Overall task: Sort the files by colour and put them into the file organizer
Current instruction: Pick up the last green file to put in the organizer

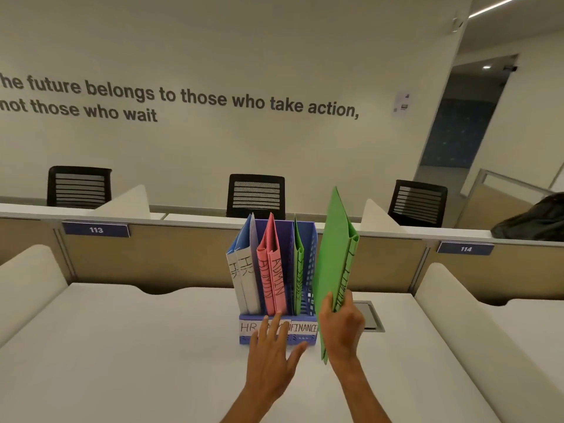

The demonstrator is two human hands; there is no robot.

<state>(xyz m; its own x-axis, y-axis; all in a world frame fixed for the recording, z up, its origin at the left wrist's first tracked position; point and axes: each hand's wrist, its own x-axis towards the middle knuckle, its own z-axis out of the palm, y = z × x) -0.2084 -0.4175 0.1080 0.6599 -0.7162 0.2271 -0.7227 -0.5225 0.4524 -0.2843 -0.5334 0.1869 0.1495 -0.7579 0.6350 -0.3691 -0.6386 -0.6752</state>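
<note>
A blue file organizer stands on the white desk, its front labelled HR and FINANCE. Two blue-and-white files fill the left slot, two pink files the middle, and one green file the right. My right hand grips a second green file by its lower edge, holding it upright just right of the organizer. My left hand reaches flat toward the organizer's front, fingers straight, fingertips over the middle label.
A grey cable hatch is set in the desk behind my right hand. Beige partitions with number plates 113 and 114 close the far side. Black chairs stand beyond; a dark bag lies at right.
</note>
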